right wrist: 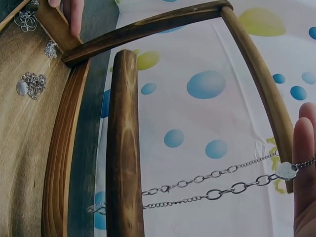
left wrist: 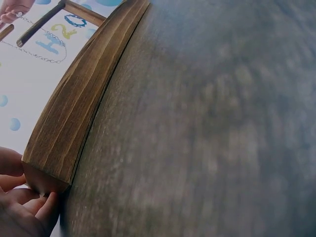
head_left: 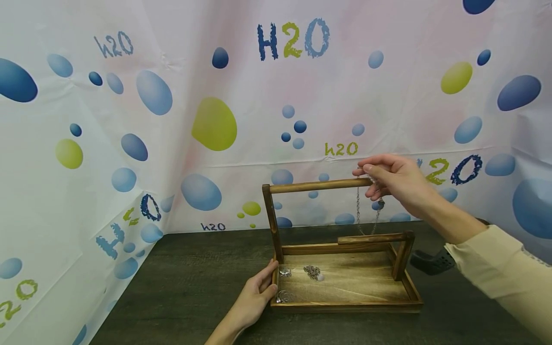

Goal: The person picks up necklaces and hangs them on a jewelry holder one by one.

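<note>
A wooden jewelry stand [head_left: 345, 308] has a tray base, a tall upper bar [head_left: 319, 185] and a shorter lower bar [head_left: 375, 238]. With thumb and fingers, my left hand [head_left: 254, 294] grips the tray's left end; the left wrist view shows those fingers [left wrist: 42, 212] around a corner. My right hand [head_left: 394, 179] holds a silver chain necklace [head_left: 358, 206] at the upper bar's free end. The necklace hangs in a loop down to behind the lower bar. A heart-shaped tag [right wrist: 286, 171] on it lies by the right fingers. The exact hold is partly hidden.
Inside the tray are a bunched chain with a pale round pendant [head_left: 312, 272], a small silver piece [head_left: 285, 272] and silver hoops [head_left: 283, 296]. The stand rests on a dark wood-grain table [head_left: 207, 268]. Behind it hangs a printed white curtain [head_left: 250, 86].
</note>
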Tool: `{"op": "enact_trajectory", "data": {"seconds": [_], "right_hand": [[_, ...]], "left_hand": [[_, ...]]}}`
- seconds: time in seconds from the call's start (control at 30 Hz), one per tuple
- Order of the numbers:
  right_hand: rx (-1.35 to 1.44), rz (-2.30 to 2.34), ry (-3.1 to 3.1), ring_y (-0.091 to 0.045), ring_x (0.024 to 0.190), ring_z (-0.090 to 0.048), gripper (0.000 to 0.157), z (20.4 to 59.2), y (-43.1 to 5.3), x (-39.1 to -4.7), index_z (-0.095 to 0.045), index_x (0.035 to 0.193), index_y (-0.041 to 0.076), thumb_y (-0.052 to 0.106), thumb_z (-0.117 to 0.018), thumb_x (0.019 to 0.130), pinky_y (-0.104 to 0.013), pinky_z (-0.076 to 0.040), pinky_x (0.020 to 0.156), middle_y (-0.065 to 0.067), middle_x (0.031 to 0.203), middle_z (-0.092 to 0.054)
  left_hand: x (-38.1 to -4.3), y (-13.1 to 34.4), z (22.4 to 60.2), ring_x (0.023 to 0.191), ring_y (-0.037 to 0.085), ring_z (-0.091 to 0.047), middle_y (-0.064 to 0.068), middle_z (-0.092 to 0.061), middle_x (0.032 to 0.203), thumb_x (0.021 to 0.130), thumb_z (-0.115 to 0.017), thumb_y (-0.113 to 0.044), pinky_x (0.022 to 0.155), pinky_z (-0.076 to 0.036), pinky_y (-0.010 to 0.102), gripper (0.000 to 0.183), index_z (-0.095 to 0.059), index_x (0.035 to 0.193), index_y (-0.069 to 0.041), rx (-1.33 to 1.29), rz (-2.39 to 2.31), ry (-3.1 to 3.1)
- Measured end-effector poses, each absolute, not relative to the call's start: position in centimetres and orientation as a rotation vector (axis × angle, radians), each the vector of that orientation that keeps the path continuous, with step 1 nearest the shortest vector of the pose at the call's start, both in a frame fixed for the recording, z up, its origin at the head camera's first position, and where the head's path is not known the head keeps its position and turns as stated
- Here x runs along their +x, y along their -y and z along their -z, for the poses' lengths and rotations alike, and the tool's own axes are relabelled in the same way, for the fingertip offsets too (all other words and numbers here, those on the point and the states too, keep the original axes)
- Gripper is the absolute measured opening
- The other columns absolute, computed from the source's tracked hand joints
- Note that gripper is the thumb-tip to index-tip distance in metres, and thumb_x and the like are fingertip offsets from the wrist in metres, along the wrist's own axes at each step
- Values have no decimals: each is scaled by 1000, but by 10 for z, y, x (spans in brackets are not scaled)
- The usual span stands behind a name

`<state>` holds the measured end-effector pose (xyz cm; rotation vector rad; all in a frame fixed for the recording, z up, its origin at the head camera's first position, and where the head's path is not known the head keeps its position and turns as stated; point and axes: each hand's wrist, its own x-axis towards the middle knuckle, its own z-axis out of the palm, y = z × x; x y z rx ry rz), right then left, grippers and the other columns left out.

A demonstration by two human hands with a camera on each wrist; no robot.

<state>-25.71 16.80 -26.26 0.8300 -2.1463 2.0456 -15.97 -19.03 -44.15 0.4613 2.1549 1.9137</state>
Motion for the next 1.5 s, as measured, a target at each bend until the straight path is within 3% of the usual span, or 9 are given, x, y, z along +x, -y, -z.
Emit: {"op": "enact_trajectory", "data": {"seconds": [0.37, 0.57, 0.73, 1.17, 1.5], "right_hand": [[778, -2051, 2164, -19, 66, -71, 23, 264, -161, -250, -67, 122, 7, 19, -59, 104, -33, -61, 63, -3, 109, -75], [724, -2045, 2225, -19, 67, -72, 31, 263, -146, -251, -63, 127, 1, 21, -58, 104, -35, -61, 66, -3, 112, -74], [702, -2042, 2254, -20, 68, -72, 36, 261, -133, -252, -58, 133, -4, 18, -57, 105, -36, -62, 67, -11, 119, -72], [736, -2048, 2248, -21, 71, -73, 35, 261, -122, -249, -55, 137, -3, 10, -55, 105, -37, -62, 69, -22, 134, -61], [913, -2099, 2236, -27, 80, -74, 40, 264, -102, -250, -49, 144, 1, 5, -52, 105, -40, -61, 73, -17, 142, -56]], "left_hand": [[-164, 186, 441, 148, 42, -11, 27, -2, 164, 104, -43, 5, 111, -34, 26, 57, -22, 156, 8, 483, -1890, -2149], [-161, 189, 442, 147, 44, -11, 29, -3, 163, 103, -44, 5, 112, -32, 31, 56, -22, 155, 9, 474, -1855, -2203], [-161, 190, 442, 147, 44, -11, 29, -2, 163, 103, -45, 5, 111, -34, 29, 57, -22, 155, 10, 464, -1871, -2193], [-171, 183, 443, 147, 44, -12, 30, -3, 162, 103, -45, 6, 110, -35, 28, 57, -22, 155, 10, 513, -1853, -2177], [-166, 188, 444, 146, 46, -13, 28, -3, 163, 103, -48, 3, 109, -37, 31, 59, -22, 156, 8, 463, -1830, -2224]]}}
